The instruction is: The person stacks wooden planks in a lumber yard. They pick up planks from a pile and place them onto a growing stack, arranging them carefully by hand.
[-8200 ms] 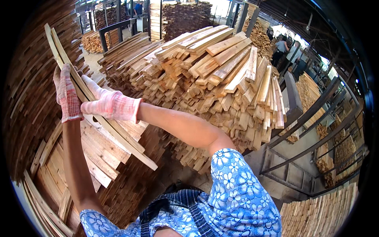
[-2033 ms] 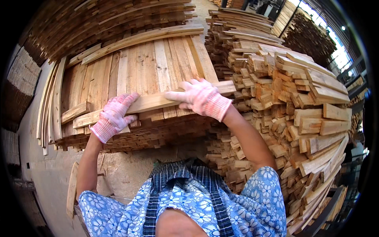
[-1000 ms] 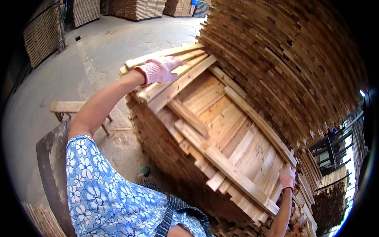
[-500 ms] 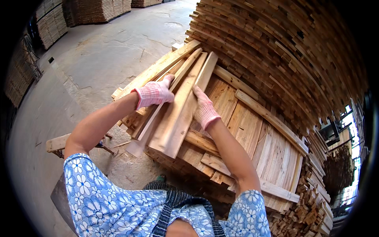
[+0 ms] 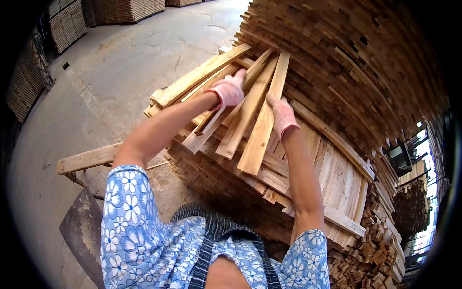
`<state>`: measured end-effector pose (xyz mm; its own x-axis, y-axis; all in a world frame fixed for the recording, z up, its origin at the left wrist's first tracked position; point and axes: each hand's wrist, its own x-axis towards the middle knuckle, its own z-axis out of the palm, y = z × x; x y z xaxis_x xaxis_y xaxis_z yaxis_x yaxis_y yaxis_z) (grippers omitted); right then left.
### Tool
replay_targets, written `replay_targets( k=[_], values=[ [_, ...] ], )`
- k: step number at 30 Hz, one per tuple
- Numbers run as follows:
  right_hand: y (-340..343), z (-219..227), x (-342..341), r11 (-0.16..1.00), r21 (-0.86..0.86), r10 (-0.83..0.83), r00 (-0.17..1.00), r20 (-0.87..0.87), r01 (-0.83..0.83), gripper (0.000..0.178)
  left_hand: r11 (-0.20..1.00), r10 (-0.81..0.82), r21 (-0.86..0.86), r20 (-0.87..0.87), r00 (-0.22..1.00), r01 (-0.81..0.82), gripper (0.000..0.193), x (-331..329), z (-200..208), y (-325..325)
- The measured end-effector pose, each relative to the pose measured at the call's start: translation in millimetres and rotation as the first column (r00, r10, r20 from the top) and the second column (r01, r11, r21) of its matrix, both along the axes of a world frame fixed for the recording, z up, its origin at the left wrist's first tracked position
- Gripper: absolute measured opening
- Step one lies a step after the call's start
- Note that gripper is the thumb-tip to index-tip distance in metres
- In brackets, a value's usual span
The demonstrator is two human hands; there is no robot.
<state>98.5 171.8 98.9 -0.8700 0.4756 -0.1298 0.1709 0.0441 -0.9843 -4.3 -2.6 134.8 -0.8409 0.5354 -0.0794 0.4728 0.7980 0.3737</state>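
Both my hands wear pinkish knit gloves. My left hand [image 5: 229, 90] is closed over narrow wooden boards near the far left of the pile, its fingertips partly hidden behind the wood. Farther right, my right hand [image 5: 284, 115] grips the right edge of a long pale wooden board [image 5: 264, 123], thumb on the near face. Between the hands another wooden board [image 5: 250, 108] slants the same way, fanned apart from its neighbours. These boards lie above a layer of planks [image 5: 332, 171] on top of a wood stack.
A tall stack of boards [image 5: 346, 62] rises behind the pile at the right. Loose wood offcuts [image 5: 370, 255] fill the lower right. On the left are a wooden bench [image 5: 89, 157], a dark panel [image 5: 84, 236] and the concrete floor [image 5: 144, 53]. More stacks [image 5: 67, 26] stand far left.
Both hands have moved right and slightly away from me. The boards between them have shifted right and spread into a fan, with gaps now showing between them.
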Motion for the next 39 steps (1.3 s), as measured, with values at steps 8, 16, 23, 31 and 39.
replay_targets(
  k=[8, 16, 23, 31, 39],
  values=[
    [24.5, -29.2, 28.1, 0.949, 0.259, -0.19, 0.982, 0.008, 0.182, 0.064, 0.991, 0.095, -0.107, 0.159, 0.983, -0.078, 0.069, 6.9, 1.7, 16.3],
    [19.7, -25.8, 9.1, 0.902, 0.412, -0.08, 0.986, -0.146, 0.134, 0.067, 0.987, -0.158, -0.011, -0.071, 0.985, 0.158, 0.053, 15.1, -25.0, 6.0],
    [-28.4, -26.8, 9.1, 0.979, 0.021, -0.202, 0.979, -0.016, 0.202, 0.071, 0.996, -0.01, 0.079, -0.255, 0.967, 0.031, 0.052, -52.8, 17.0, -48.4],
    [-55.8, -34.6, -6.5, 0.923, -0.314, -0.253, 0.966, -0.053, 0.224, 0.069, 0.982, -0.159, 0.132, 0.18, 0.971, 0.136, 0.072, -123.9, -31.3, -128.2],
    [-145.2, -29.4, -123.5, 0.881, -0.458, -0.215, 0.962, -0.167, 0.117, 0.097, 0.957, -0.184, 0.278, 0.369, 0.911, 0.081, 0.074, -140.2, -27.5, -131.5]
  ],
)
